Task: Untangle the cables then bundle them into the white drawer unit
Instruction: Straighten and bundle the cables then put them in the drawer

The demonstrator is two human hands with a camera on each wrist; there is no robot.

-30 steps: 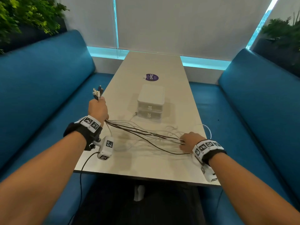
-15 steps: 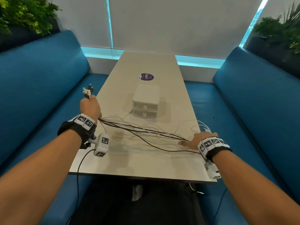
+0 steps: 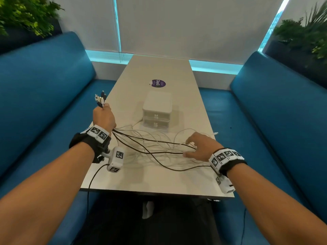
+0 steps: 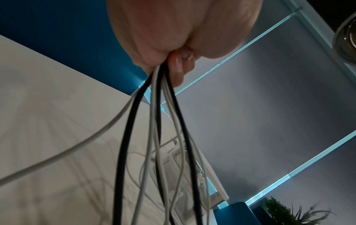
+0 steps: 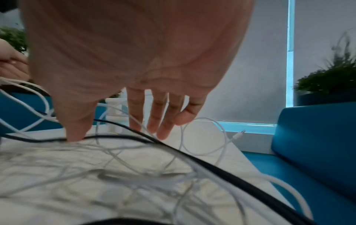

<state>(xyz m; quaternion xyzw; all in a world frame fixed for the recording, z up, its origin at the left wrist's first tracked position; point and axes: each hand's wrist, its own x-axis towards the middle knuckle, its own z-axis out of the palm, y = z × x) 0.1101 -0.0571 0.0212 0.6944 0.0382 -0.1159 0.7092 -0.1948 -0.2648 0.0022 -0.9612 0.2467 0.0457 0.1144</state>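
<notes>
Several black and white cables [image 3: 155,149] lie spread across the near half of the table [image 3: 159,181]. My left hand [image 3: 103,117] grips their plug ends [image 3: 100,100] in a fist, raised at the table's left edge; the strands [image 4: 154,121] hang down from that fist [image 4: 173,45]. My right hand [image 3: 200,146] hovers over the cables at the right, fingers [image 5: 154,117] spread and straight, thumb touching a black cable [image 5: 115,137]. The white two-drawer unit [image 3: 157,112] stands behind the cables, both drawers closed.
A purple round sticker [image 3: 158,83] sits on the table beyond the drawer unit. Blue bench seats [image 3: 44,96] flank both long sides of the table. A loose white plug [image 3: 215,133] lies near the right edge. Plants [image 3: 304,36] stand in the far corners.
My right hand has lifted off the table and spread its fingers over the cables, shifting slightly toward the drawer unit. The left hand keeps its grip on the plug ends.
</notes>
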